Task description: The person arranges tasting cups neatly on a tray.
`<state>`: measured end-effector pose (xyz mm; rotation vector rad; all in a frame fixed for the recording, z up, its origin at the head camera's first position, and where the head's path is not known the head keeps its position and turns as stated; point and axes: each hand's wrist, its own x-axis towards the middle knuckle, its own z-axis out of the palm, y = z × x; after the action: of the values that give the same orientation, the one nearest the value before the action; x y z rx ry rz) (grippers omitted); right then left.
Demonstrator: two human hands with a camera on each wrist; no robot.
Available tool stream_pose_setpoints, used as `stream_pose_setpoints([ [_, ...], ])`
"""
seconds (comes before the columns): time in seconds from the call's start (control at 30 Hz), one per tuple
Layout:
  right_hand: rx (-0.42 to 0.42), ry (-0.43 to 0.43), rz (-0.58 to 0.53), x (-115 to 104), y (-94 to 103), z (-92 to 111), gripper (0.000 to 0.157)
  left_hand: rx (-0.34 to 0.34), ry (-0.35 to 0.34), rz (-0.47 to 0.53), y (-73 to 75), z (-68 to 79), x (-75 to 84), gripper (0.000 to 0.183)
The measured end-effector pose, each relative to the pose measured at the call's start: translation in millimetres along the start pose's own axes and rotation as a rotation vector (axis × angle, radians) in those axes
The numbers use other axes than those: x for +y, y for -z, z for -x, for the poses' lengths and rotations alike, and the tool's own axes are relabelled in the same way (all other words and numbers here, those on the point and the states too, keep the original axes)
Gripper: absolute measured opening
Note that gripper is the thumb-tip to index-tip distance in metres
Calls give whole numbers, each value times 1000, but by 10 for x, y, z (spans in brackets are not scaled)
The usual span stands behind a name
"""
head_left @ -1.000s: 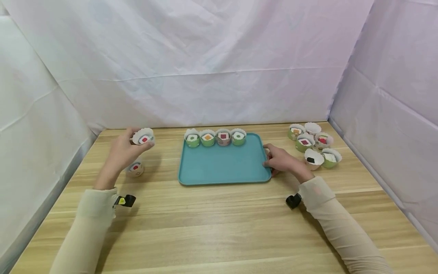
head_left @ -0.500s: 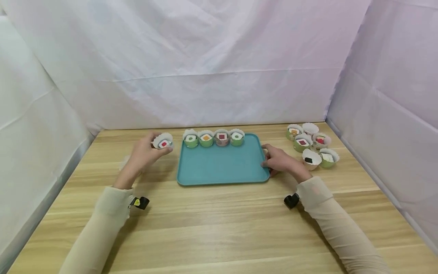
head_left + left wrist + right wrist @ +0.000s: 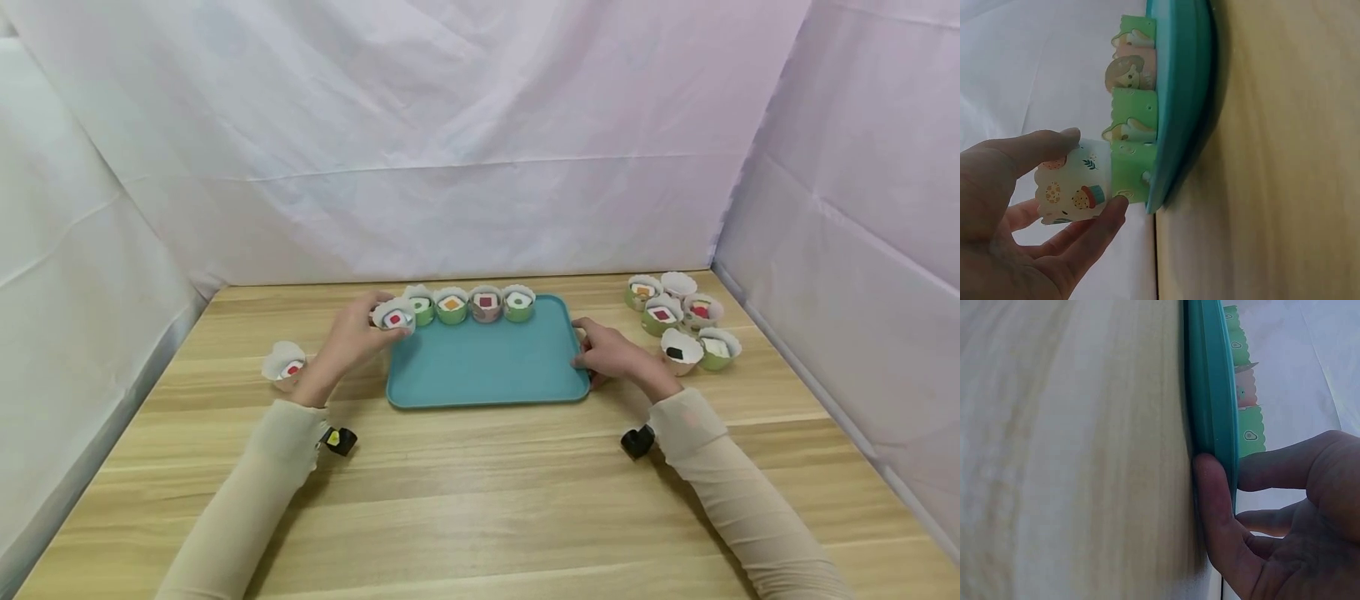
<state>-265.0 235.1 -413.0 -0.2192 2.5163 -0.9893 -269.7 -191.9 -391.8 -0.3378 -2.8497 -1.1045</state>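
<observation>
My left hand (image 3: 357,337) pinches a white paper baking cup (image 3: 1075,181) printed with cupcakes, thumb and fingers on opposite sides. Inside lies a white piece with a red centre (image 3: 395,319). The cup hangs by the back left corner of the teal tray (image 3: 480,367), overlapping the leftmost green cup (image 3: 1132,165). Along the tray's back edge stands a row of filled paper cups, green ones (image 3: 452,310) and a pink one (image 3: 486,305). My right hand (image 3: 611,352) holds the tray's right edge, its thumb (image 3: 1213,481) against the outer wall.
A pinkish cup (image 3: 283,367) with a red-centred piece sits on the wooden table (image 3: 480,500), left of the tray. Right of the tray cluster several cups, including a green one (image 3: 662,315) and one with a black piece (image 3: 681,352). White cloth (image 3: 480,150) walls the back and sides.
My left hand has carried the white cup rightward from the table's left side to the tray's back left corner. The right hand stays at the tray's edge.
</observation>
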Motion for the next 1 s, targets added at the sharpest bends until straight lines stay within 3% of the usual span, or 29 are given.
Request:
stream_pose_setpoints([
  [0.57,8,1,18,-20,-9,14,78,-81,-78,-71,-219,-107,52,60],
  [1.0,2,1,15,-36,1,19,78,-90,-57,-87,-241,-107,73,70],
])
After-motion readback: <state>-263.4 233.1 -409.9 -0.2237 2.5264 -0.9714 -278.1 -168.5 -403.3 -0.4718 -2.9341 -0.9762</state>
